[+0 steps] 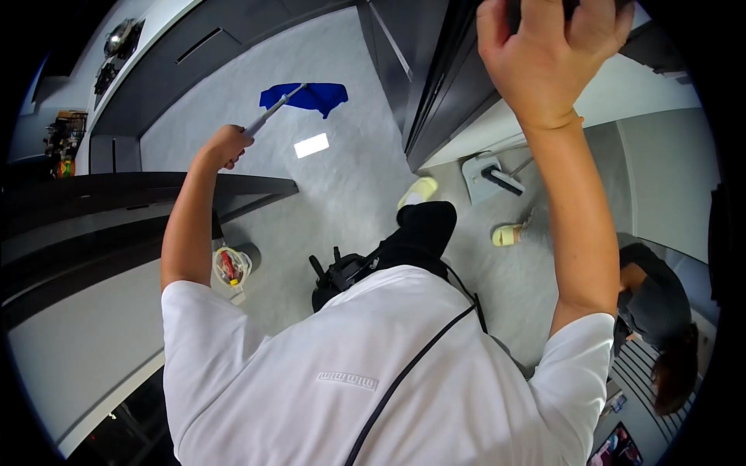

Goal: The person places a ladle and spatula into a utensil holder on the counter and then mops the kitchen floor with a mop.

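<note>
My left hand point(227, 146) is closed around the grey handle of a mop point(268, 116). The mop's blue cloth head point(315, 97) lies flat on the pale grey floor ahead of me. Up at the top right, my right hand point(548, 58) is raised beside a tall dark panel point(458, 97). Its fingers curl over something dark at the frame's edge, and their tips are hidden.
A dark counter edge point(249, 185) juts in from the left, with a waste bin point(232, 266) below it. A dustpan point(483, 180) and a brush point(503, 181) lie on the right. Another person point(657, 299) is at the far right.
</note>
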Available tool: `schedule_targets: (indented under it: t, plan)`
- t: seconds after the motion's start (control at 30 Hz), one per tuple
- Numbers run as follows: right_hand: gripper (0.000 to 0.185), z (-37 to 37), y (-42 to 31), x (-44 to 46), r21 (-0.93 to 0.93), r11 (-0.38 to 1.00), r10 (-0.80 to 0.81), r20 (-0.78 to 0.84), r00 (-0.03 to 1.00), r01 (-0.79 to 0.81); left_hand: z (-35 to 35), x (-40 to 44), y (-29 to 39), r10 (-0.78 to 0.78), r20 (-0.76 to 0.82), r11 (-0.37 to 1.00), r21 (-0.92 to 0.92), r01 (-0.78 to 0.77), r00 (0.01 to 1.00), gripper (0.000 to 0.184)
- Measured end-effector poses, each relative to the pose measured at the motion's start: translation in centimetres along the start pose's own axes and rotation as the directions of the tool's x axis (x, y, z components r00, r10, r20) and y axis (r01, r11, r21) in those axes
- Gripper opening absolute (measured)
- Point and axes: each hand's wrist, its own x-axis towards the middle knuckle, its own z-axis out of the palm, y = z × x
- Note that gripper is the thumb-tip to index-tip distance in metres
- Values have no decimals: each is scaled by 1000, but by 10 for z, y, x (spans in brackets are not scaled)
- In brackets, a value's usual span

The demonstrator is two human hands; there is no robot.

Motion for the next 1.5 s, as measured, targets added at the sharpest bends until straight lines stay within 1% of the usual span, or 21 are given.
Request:
schedule_targets:
  t: [0.17, 0.3, 0.37, 0.43, 0.5, 0.6, 0.63, 0.67, 0.7, 0.73, 0.77, 0.8, 0.87, 0.97, 1.03, 1.13, 1.27, 1.4, 1.43, 1.47, 1.5]
  plan:
    - [65, -14, -18, 10, -10, 1000, 0, 79, 997, 0, 12, 32, -11, 49, 16, 997, 56, -50, 999, 22]
    - [62, -24, -32, 12, -14, 997, 75, 217, 973, -74, 64, 69, -26, 50, 86, 996, -75, -44, 995, 28]
    - [64, -29, -43, 12, -12, 987, 157, 235, 959, -159, 107, 51, -37, 61, -16, 997, 41, -60, 998, 36]
    - [62, -34, -76, 2, 136, 949, 263, 155, 952, -285, 142, 26, -72, 30, 28, 994, 104, -33, 999, 49]
    - [61, -34, -146, -23, 409, 823, 227, 399, 888, -394, 163, -27, -113, 17, 66, 999, 43, -20, 998, 62]
    - [74, -30, -301, -101, 498, 353, 11, 844, 536, -792, 176, -101, -191, 162, 96, 976, 128, -174, 982, 67]
    - [91, -34, -366, -141, 175, 195, -140, 979, 149, -965, 175, -121, -212, 220, 97, 959, 162, -234, 971, 68]
    - [104, -39, -419, -166, -218, 111, -327, 914, -242, -970, 171, -144, -229, 219, 131, 957, 165, -240, 967, 69]
    - [114, -44, -478, -199, -496, 137, -456, 737, -499, -857, 164, -167, -236, 216, 165, 956, 167, -243, 962, 70]
    - [122, -64, -524, -218, -643, 15, -572, 622, -534, -766, 152, -189, -232, 145, 226, 971, 154, -182, 963, 71]
    - [126, -77, -534, -199, -825, 35, -735, 361, -574, -564, 141, -212, -223, 71, 291, 983, 144, -117, 954, 73]
    - [125, -99, -567, -193, -899, 11, -764, 275, -583, -439, 137, -232, -224, 41, 311, 988, 130, -85, 950, 72]
    - [119, -143, -626, -194, -904, 48, -897, 149, -416, -425, 131, -268, -220, -27, 343, 993, 121, -15, 939, 71]
    - [101, -219, -658, -171, -593, 299, -867, 159, -473, -747, 124, -317, -231, -145, 372, 987, 114, 110, 917, 71]
    - [96, -243, -651, -151, -517, 364, -834, 189, -519, -774, 124, -341, -236, -183, 382, 983, 68, 170, 906, 72]
    - [96, -260, -622, -126, -624, 358, -772, 221, -596, -695, 136, -366, -234, -220, 395, 968, -26, 250, 892, 71]
    - [95, -209, -587, -146, -506, 420, -700, 348, -624, -753, 149, -335, -196, -201, 349, 941, -192, 280, 915, 69]
    - [97, -107, -586, -254, -543, 365, -549, 530, -646, -756, 197, -245, -141, 47, 146, 925, -381, 12, 988, 67]
    - [90, -52, -569, -268, 278, 570, -805, 379, -457, -774, 205, -219, -115, 86, 106, 919, -394, -38, 991, 66]
    - [82, -35, -557, -275, 660, 470, -870, 232, -436, -587, 213, -197, -92, 126, 66, 913, -398, -90, 990, 65]
    - [73, -18, -546, -283, 916, 225, -912, 78, -404, -331, 221, -187, -74, 113, 64, 917, -390, -80, 992, 66]
